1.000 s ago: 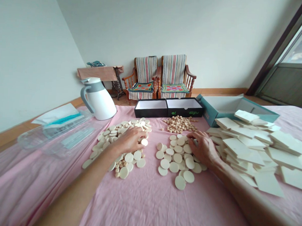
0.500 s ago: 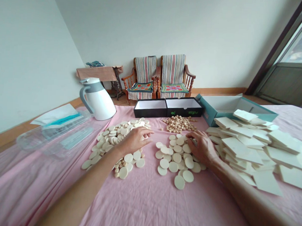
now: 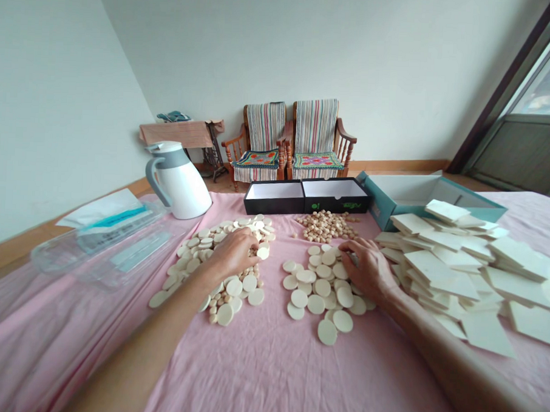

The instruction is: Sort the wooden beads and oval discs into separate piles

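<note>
Fingers of the left hand (image 3: 234,253) curl down onto the left pile of discs (image 3: 195,251), tips against one disc (image 3: 262,253) — whether they pinch it is unclear. Loosely spread, the right hand (image 3: 367,269) rests on the right pile of discs (image 3: 314,287) — gripping nothing, just beside the square tiles (image 3: 440,268).

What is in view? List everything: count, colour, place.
left disc pile: many, cream, left of centre
middle disc pile: many, cream, centre
small round pieces: heap, tan, behind discs
square tiles: many, cream, right
black boxes: two, far centre
teal box: one, behind tiles
jug: one, white, far left
clear container: one, left
armchairs: two, striped, background
cloth: one, pink, underneath
left hand: on left pile
right hand: on middle pile
</note>
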`<act>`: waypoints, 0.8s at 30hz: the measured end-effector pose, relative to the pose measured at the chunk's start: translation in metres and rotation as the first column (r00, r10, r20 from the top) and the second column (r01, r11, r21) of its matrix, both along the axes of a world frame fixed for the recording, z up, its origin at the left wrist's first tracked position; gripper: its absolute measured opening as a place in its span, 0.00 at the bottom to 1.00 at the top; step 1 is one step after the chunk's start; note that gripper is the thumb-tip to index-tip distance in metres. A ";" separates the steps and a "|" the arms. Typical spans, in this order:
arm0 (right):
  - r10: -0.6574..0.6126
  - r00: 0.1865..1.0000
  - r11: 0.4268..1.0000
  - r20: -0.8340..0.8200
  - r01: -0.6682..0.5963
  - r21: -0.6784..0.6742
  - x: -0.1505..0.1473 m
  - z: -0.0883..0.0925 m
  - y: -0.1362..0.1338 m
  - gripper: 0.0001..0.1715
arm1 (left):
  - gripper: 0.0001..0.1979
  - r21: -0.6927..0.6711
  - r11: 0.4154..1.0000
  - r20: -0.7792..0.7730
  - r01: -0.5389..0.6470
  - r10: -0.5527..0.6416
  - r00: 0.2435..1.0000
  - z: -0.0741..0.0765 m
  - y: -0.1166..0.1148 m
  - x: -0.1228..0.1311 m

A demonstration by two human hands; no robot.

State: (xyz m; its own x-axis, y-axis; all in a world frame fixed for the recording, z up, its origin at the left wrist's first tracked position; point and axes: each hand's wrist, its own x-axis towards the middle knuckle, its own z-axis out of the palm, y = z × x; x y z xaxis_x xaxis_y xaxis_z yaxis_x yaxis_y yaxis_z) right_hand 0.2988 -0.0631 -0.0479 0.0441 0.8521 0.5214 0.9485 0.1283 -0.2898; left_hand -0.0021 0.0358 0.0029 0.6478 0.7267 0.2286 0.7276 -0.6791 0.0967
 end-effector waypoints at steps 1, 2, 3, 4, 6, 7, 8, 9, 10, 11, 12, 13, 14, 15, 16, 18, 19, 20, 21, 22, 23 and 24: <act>0.002 1.000 1.000 0.001 -0.002 0.001 0.000 0.000 0.000 0.09 | 0.03 0.004 1.000 0.003 -0.002 0.002 1.000 0.000 0.000 0.001; 0.004 1.000 1.000 0.003 -0.004 0.001 0.000 0.000 0.000 0.09 | 0.03 0.006 1.000 0.007 -0.004 0.003 1.000 0.000 -0.001 0.001; 0.006 1.000 1.000 0.004 -0.006 0.002 0.000 0.000 0.000 0.09 | 0.03 0.005 1.000 0.011 -0.004 0.004 1.000 0.000 -0.001 0.002; 0.009 1.000 1.000 0.005 -0.009 0.003 0.001 0.000 0.000 0.08 | 0.04 0.002 1.000 0.013 -0.003 0.003 1.000 0.000 -0.002 0.003; 0.014 1.000 1.000 0.008 -0.014 0.003 0.001 0.000 0.000 0.08 | 0.03 -0.002 1.000 0.018 -0.002 0.002 1.000 0.001 -0.003 0.005; 0.016 1.000 1.000 0.010 -0.016 0.003 0.001 0.000 0.000 0.08 | 0.02 -0.007 1.000 0.026 0.003 -0.003 1.000 0.002 -0.004 0.006; 0.018 1.000 1.000 0.012 -0.019 0.003 0.001 0.000 0.000 0.08 | 0.04 -0.009 1.000 0.039 0.013 -0.013 0.999 0.002 -0.005 0.007; 0.019 1.000 1.000 0.013 -0.019 0.002 0.001 0.000 0.000 0.09 | 0.07 -0.008 1.000 0.053 0.029 -0.029 0.998 0.001 -0.006 0.008; 0.020 1.000 1.000 0.013 -0.020 0.000 0.001 0.001 0.000 0.09 | 0.10 -0.001 0.999 0.063 0.051 -0.051 0.997 0.001 -0.007 0.009; 0.021 1.000 1.000 0.013 -0.021 -0.002 0.001 0.001 0.000 0.09 | 0.12 0.011 0.997 0.066 0.074 -0.075 0.995 -0.001 -0.007 0.010; 0.023 1.000 1.000 0.012 -0.023 -0.004 0.001 0.001 0.000 0.09 | 0.13 0.026 0.995 0.060 0.096 -0.097 0.993 -0.003 -0.008 0.012; 0.024 1.000 1.000 0.012 -0.024 -0.006 0.001 0.001 0.000 0.09 | 0.11 0.042 0.993 0.046 0.111 -0.113 0.992 -0.005 -0.008 0.013; 0.023 1.000 1.000 0.012 -0.023 -0.008 0.001 0.001 0.000 0.09 | 0.09 0.054 0.991 0.033 0.119 -0.121 0.992 -0.007 -0.009 0.014; 0.021 1.000 1.000 0.012 -0.021 -0.007 0.001 0.001 0.000 0.09 | 0.07 0.062 0.991 0.023 0.119 -0.120 0.992 -0.009 -0.009 0.015; 0.021 1.000 1.000 0.013 -0.021 -0.006 0.001 0.001 0.000 0.09 | 0.05 0.068 0.991 0.026 0.111 -0.113 0.993 -0.010 -0.010 0.017; 0.022 1.000 1.000 0.015 -0.022 -0.004 0.001 0.001 0.000 0.09 | 0.05 0.039 0.993 0.078 0.109 -0.111 0.991 -0.010 -0.011 0.019; 0.023 1.000 1.000 0.014 -0.023 -0.004 0.001 0.001 0.000 0.09 | 0.06 -0.009 0.992 0.126 0.128 -0.126 0.984 -0.010 -0.012 0.020; 0.023 1.000 1.000 0.014 -0.023 -0.004 0.001 0.001 0.000 0.09 | 0.08 -0.066 0.985 0.189 0.157 -0.142 0.972 -0.009 -0.011 0.021; 0.021 1.000 1.000 0.014 -0.021 -0.004 0.000 0.001 0.000 0.09 | 0.11 -0.114 0.976 0.254 0.186 -0.153 0.955 -0.008 -0.011 0.021; 0.020 1.000 1.000 0.015 -0.020 -0.005 0.000 0.001 0.000 0.09 | 0.12 -0.137 0.969 0.309 0.206 -0.156 0.938 -0.007 -0.009 0.021; 0.018 1.000 1.000 0.016 -0.018 -0.004 0.000 0.001 0.000 0.09 | 0.12 -0.129 0.970 0.338 0.207 -0.153 0.928 -0.006 -0.007 0.021; 0.021 1.000 1.000 0.019 -0.021 -0.002 0.000 0.001 0.000 0.09 | 0.11 -0.095 0.978 0.338 0.188 -0.146 0.930 -0.006 -0.005 0.020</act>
